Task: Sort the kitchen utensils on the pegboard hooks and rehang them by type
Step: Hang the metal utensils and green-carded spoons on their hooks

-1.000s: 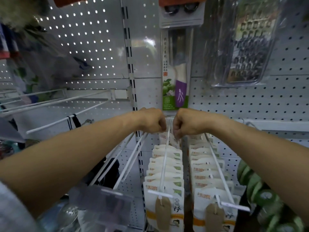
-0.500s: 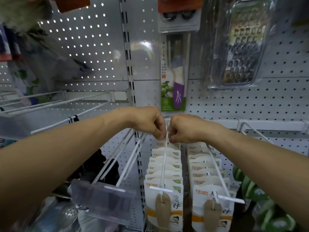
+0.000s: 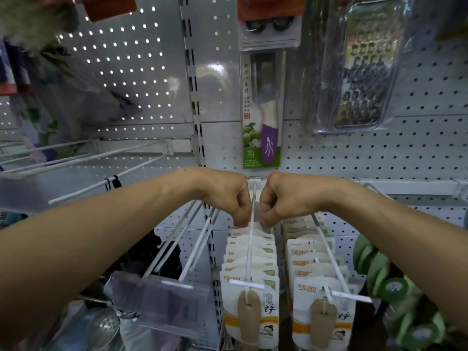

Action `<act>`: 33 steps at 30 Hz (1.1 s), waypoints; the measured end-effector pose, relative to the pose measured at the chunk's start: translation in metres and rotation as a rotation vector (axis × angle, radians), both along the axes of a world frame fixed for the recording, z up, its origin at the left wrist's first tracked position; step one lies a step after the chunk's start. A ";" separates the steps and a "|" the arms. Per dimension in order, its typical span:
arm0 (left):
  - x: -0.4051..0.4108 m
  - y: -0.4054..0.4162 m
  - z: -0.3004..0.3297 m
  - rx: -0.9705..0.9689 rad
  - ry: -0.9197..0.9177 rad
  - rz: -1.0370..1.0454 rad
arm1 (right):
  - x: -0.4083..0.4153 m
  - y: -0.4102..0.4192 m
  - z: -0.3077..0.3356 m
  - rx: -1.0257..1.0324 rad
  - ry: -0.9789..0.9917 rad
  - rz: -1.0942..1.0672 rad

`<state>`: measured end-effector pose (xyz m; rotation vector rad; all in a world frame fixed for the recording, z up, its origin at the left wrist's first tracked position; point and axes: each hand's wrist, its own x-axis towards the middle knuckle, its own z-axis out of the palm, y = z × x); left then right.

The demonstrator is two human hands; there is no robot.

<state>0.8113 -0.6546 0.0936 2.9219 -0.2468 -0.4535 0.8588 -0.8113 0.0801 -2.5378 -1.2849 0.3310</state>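
A row of white carded utensil packs [image 3: 249, 252] hangs on a white peg hook [image 3: 251, 239] in the middle of the pegboard. My left hand [image 3: 228, 196] and my right hand [image 3: 281, 196] sit on either side of that hook near its back end, fingers curled down and pinching the top of the rearmost pack [image 3: 253, 225]. A second row of the same packs [image 3: 314, 252] hangs on the hook to the right. A packaged peeler [image 3: 263, 117] with a purple handle hangs just above my hands.
A metal grater in clear wrap [image 3: 364, 69] hangs at the upper right. Bare white hooks [image 3: 182, 241] with a clear label holder [image 3: 159, 302] jut out at the left. A slotted ladle [image 3: 103, 328] lies at the lower left; green scrubbers [image 3: 390, 279] hang at the right.
Both hands have drawn slightly toward me along the hook and dropped their fingers onto the rearmost pack. The camera view tilted a little downward.
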 end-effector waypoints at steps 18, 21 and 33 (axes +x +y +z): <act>-0.013 0.008 0.006 -0.065 0.012 0.023 | -0.001 0.008 -0.013 0.068 -0.393 -0.064; -0.016 0.008 -0.004 -0.047 0.027 0.012 | 0.001 -0.002 -0.005 0.094 -0.168 -0.041; -0.019 0.003 -0.005 -0.088 -0.032 0.006 | -0.016 0.000 -0.007 -0.031 -0.048 0.068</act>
